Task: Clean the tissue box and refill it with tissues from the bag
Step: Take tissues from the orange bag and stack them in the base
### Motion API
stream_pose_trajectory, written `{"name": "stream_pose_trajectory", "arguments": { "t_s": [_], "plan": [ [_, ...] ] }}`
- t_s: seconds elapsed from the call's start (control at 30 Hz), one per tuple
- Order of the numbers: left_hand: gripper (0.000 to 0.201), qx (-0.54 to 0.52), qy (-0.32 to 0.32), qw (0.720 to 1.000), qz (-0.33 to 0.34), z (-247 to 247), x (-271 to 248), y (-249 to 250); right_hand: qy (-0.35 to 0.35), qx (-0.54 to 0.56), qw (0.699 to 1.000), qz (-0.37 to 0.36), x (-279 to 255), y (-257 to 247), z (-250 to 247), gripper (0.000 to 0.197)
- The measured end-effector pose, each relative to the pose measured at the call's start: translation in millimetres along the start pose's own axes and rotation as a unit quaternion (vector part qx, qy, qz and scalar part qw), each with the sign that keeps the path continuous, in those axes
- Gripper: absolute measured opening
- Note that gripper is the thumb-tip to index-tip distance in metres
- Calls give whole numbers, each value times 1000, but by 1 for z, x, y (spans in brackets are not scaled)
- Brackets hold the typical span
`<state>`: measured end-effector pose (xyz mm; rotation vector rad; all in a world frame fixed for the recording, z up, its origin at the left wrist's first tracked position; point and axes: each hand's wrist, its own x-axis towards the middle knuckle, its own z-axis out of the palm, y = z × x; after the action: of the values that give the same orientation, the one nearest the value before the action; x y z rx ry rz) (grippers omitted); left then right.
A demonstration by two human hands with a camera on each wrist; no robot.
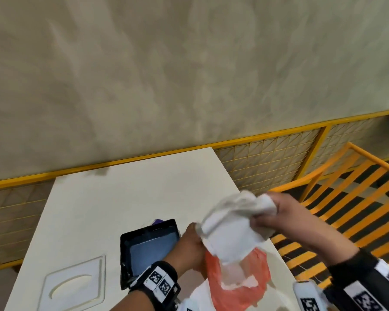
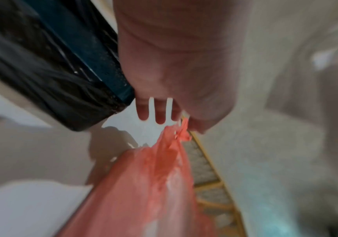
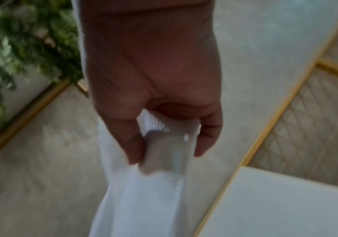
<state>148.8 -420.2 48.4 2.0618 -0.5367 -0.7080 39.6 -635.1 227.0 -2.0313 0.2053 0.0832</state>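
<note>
From the head view, the right hand [image 1: 285, 217] sits right of centre, low in the frame, fingers curled round the top end of a bunched wad of white tissues [image 1: 231, 223]. The wad is soft and crumpled, and its lower end dips into the mouth of a thin orange-red plastic bag [image 1: 245, 288] at the bottom centre. The left hand [image 1: 190, 249] is just left of the wad, gripping the bag's edge; its fingers are mostly hidden behind the tissues. Left of that hand stands the tissue box [image 1: 148, 245], black, rectangular, open on top, with a dull blue-grey inner floor. Further lower left a flat white lid with an oval slot [image 1: 74, 286] lies on the pale matte table [image 1: 126, 198].

In the left wrist view the left hand [image 2: 174, 72] fills the upper centre. Its thumb and first finger pinch a twisted scrap of the bag [image 2: 154, 184], which hangs down, wrinkled and translucent; two other fingers [image 2: 160, 113] point down, slightly spread. The box [image 2: 52, 56] is glossy black at upper left.

In the right wrist view the right hand [image 3: 154, 72] clamps the tissues [image 3: 143, 192] between thumb and curled fingers; the sheets show a fine embossed dimple pattern and trail to the lower edge.
</note>
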Motion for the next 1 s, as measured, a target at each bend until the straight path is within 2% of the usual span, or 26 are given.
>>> {"name": "stream_pose_trajectory", "arguments": {
  "t_s": [0.03,0.07,0.1,0.17,0.2,0.23,0.27,0.33,0.4,0.47,0.6,0.73,0.77,0.87,0.97,1.0],
  "plan": [
    [29,-129,-3,992,-6,-6,-7,5,16,83,996,2,5,-4,1,23],
    [25,-248,-4,969,-13,-13,-16,13,28,155,988,8,11,-7,6,27],
    [27,-358,-4,934,-12,-22,-24,21,36,204,978,18,19,-8,14,29],
    [52,-542,2,840,-15,-44,-39,32,39,274,960,40,35,-7,36,31],
    [64,-600,12,800,-18,-57,-48,35,29,299,952,52,44,-6,51,32],
    [69,-626,23,779,-14,-67,-52,31,16,318,946,64,52,-3,66,32],
    [67,-622,34,783,-5,-79,-60,29,-6,327,942,74,60,-1,83,33],
    [51,-534,79,842,-9,-95,-68,15,-46,328,939,92,73,3,112,38],
    [53,-416,153,896,-36,-109,-74,-6,-72,310,941,112,84,5,137,41],
    [56,-326,210,919,-71,-117,-80,-30,-94,285,945,127,92,5,161,30],
    [43,-199,237,943,-120,-119,-84,-70,-103,190,961,175,104,11,200,14],
    [59,-76,214,965,-132,-117,-84,-91,-75,52,982,167,112,19,221,19],
    [58,-55,212,966,-134,-118,-82,-91,-64,32,985,159,113,19,223,20],
    [40,49,213,961,-171,-119,-76,-83,-57,-26,990,126,117,20,226,23],
    [42,186,197,942,-196,-122,-76,-80,-55,-109,987,104,117,23,225,18],
    [42,212,201,936,-194,-124,-78,-80,-47,-124,986,98,116,25,224,22]
  ]
}}
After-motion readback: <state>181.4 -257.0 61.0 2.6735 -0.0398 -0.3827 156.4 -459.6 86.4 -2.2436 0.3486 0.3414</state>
